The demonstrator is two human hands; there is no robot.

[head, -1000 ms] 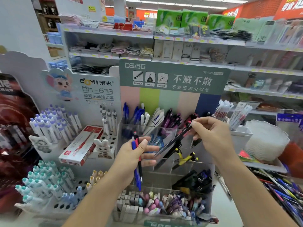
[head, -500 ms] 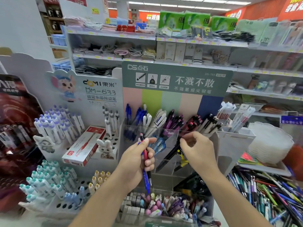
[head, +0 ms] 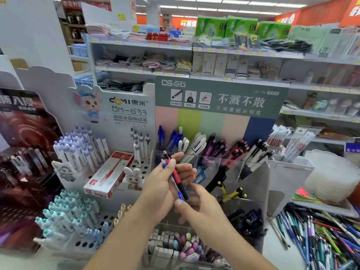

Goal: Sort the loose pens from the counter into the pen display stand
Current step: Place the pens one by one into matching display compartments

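Note:
My left hand (head: 165, 184) holds two pens in front of the clear pen display stand (head: 251, 172): a red and black pen (head: 176, 175) and a blue pen (head: 180, 195) behind it. My right hand (head: 202, 209) sits just below and right of them, thumb and fingertips pinching the pens' lower ends. The stand's upper compartments hold blue, white, purple, pink and black-and-white pens. A heap of loose pens (head: 321, 236) lies on the counter at the lower right.
A white peg display with purple and teal capped pens (head: 78, 152) stands at the left, with a red and white pen box (head: 109, 174) on it. A bin of erasers and small items (head: 175, 248) sits below my hands. Store shelves (head: 214, 49) fill the background.
My right hand put a black pen into the stand's right compartment, then came down and left to meet the pens in my left hand. My left hand rose slightly.

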